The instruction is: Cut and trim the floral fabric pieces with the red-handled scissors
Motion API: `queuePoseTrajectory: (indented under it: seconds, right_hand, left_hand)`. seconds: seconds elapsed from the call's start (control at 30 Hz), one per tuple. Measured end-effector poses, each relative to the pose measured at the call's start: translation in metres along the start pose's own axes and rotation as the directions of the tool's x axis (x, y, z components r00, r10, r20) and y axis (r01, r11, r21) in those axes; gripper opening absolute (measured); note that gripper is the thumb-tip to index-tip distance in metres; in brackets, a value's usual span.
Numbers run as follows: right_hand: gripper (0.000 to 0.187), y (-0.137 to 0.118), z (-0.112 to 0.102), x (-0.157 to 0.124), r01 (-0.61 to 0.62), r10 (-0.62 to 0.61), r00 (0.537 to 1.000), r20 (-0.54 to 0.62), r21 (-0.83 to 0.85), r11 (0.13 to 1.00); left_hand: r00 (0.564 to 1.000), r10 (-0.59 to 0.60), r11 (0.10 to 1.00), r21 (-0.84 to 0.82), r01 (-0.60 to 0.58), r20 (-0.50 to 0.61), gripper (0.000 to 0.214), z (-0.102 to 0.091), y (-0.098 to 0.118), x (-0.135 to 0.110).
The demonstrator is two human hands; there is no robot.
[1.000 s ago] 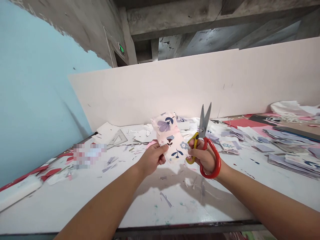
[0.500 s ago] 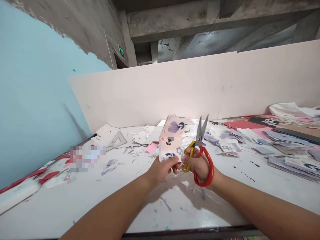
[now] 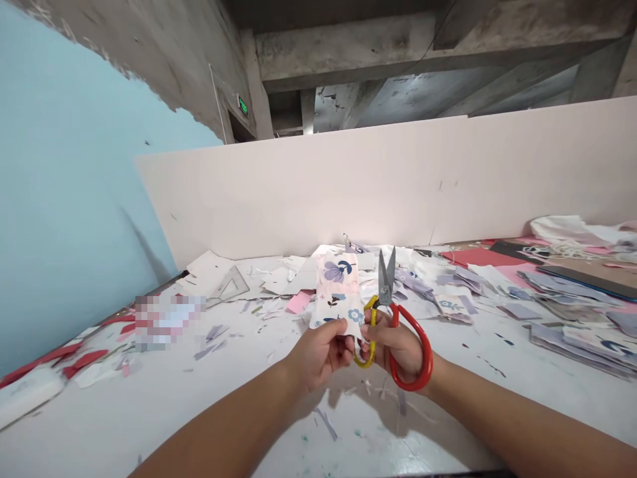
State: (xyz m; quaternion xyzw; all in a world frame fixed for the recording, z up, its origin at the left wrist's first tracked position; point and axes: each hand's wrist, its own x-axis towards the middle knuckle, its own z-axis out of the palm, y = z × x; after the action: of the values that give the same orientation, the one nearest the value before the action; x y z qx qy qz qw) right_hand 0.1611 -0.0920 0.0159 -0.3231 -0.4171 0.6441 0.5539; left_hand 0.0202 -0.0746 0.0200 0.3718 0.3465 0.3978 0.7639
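Between my hands is a pale pink piece of fabric [image 3: 337, 285] printed with purple and blue flowers, raised a little over the table. My left hand [image 3: 318, 352] pinches its lower edge between thumb and fingers. A pair of scissors [image 3: 387, 285] hangs on my right hand [image 3: 398, 342], one handle red and the other yellow. The blades point up and away, slightly apart, and do not touch the fabric. The right thumb and fingertips are close to the fabric's lower right corner; whether they grip it too is hard to see.
Scraps and offcuts lie across the white table [image 3: 249, 411]. A clear set square [image 3: 231, 287] rests at the back left. Stacked fabric pieces [image 3: 587, 345] sit at the right, near a red sheet [image 3: 472, 259]. Behind stands a pale partition [image 3: 308, 192].
The fabric has come down slightly and now faces me flatter. The scissors have dipped and shifted a little left at the tips. Both hands have lowered slightly, and the view has tilted a bit.
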Motion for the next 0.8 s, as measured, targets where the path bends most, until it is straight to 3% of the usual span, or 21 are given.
queuePoseTrajectory:
  seconds: [0.1, 0.23, 0.37, 0.47, 0.6, 0.8]
  right_hand:
    - [0.028, 0.003, -0.002, 0.000, -0.010, 0.010, 0.998, 0.058, -0.003, 1.000]
    - [0.032, 0.006, -0.006, -0.004, 0.026, -0.016, 0.999, 0.050, -0.212, 0.977]
    - [0.044, 0.007, -0.009, -0.010, 0.055, -0.006, 0.994, 0.108, -0.460, 0.886]
    - [0.049, 0.009, -0.010, -0.013, 0.141, -0.044, 0.983, 0.178, -0.580, 0.802]
    - [0.051, 0.013, -0.009, -0.013, 0.208, -0.092, 0.972, 0.216, -0.604, 0.769]
    - [0.054, 0.011, -0.004, -0.012, 0.207, -0.111, 0.975, 0.194, -0.595, 0.776]
  left_hand:
    - [0.994, 0.102, 0.993, 0.064, -0.099, -0.045, 0.016, 0.001, 0.003, -0.002]
    - [0.953, 0.288, 0.954, 0.120, -0.277, -0.095, 0.019, 0.003, 0.015, -0.008]
    - [0.895, 0.437, 0.894, 0.153, -0.421, -0.087, 0.021, 0.004, 0.027, -0.011]
    - [0.845, 0.514, 0.856, 0.153, -0.495, -0.144, 0.023, 0.006, 0.034, -0.008]
    - [0.796, 0.582, 0.813, 0.159, -0.561, -0.168, 0.023, 0.012, 0.038, -0.003]
    - [0.768, 0.620, 0.782, 0.203, -0.589, -0.160, 0.021, 0.020, 0.039, 0.000]
